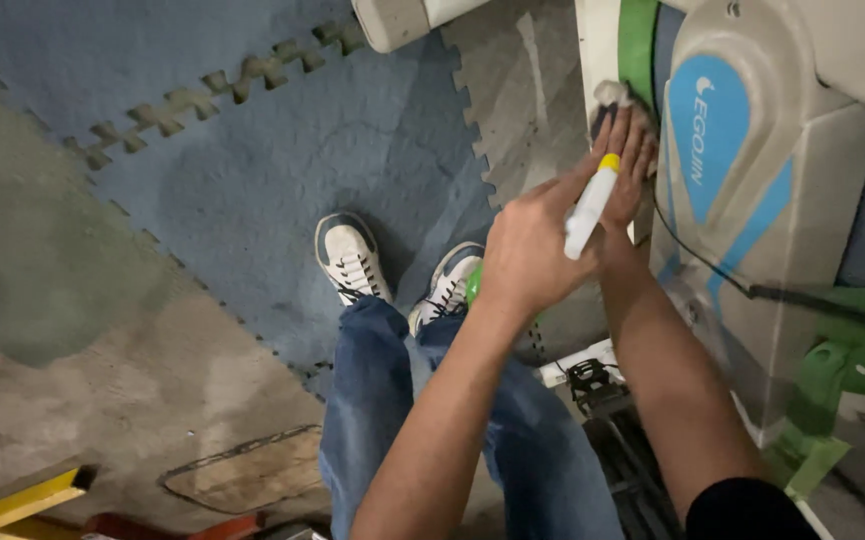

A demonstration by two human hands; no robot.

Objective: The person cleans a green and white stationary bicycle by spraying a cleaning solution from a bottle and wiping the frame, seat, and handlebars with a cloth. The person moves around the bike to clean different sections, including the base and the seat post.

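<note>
My left hand [527, 250] is closed around a white tube-shaped bottle with a yellow tip [592, 205], which points up and to the right. A bit of green [473, 285] shows under that hand. My right hand [630, 150], fingers stretched flat, presses a small grey cloth [610, 95] against the white edge of an exercise machine [802, 170] with blue and green panels. The two hands are close together and the bottle crosses in front of my right wrist.
A black cable [752, 291] runs across the machine's side, and a black pedal [592, 385] sits below my right forearm. My jeans and white shoes [350, 258] stand on blue and grey interlocking floor mats [252, 180]. A yellow bar [22, 500] lies at the lower left.
</note>
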